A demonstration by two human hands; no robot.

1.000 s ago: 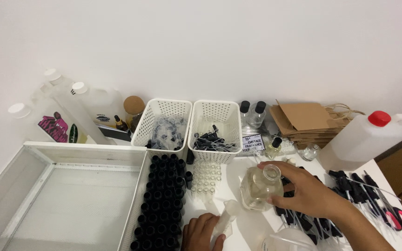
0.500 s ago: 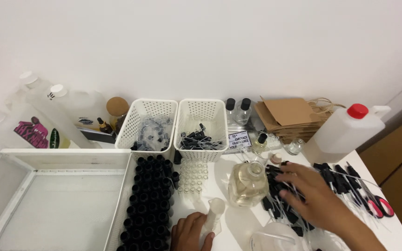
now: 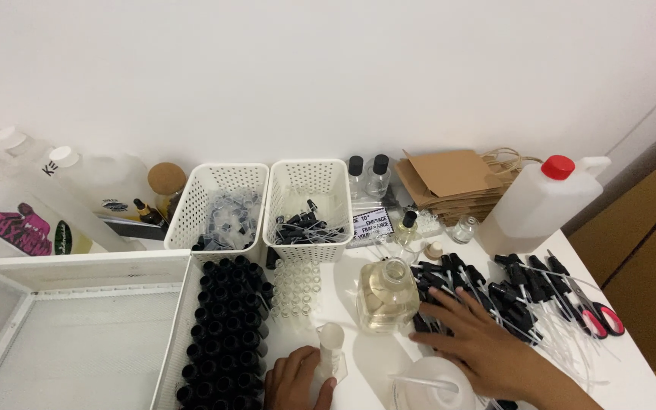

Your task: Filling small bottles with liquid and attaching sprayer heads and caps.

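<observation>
Hands low over the white table. Our left hand wraps a small clear bottle with a pale cap, held upright near the front edge, just right of the tray of black-capped vials. Our right hand lies fingers spread, gripping nothing, fingertips on the heap of black spray pumps. A square glass bottle of pale liquid stands just left of that hand. Two white baskets sit behind; a red-capped jug stands far right.
</observation>
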